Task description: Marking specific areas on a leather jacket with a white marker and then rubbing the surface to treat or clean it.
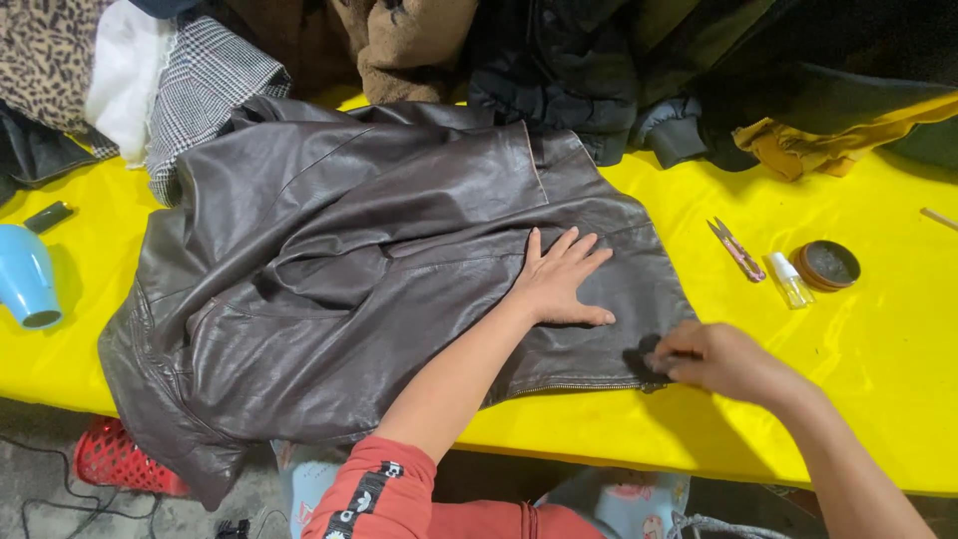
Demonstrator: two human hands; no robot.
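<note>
A dark brown leather jacket (pixel 349 269) is spread across the yellow table (pixel 858 399), filling the frame's centre. The left hand (pixel 559 284) is pressed flat on it, fingers extended, nothing grasped. At lower right, a small dark pad (pixel 639 361) is pinched by the right hand (pixel 718 361) against the hem. Thread snips (pixel 736 250), a small bottle (pixel 790 280) and a round tin (pixel 827 266) are seen at right.

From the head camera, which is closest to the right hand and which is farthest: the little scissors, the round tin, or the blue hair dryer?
Starting from the right hand:
1. Little scissors, on the yellow table just beyond the hand.
2. Round tin, farther right, past the small clear bottle.
3. Blue hair dryer, far away at the table's left edge, across the brown leather jacket.
</note>
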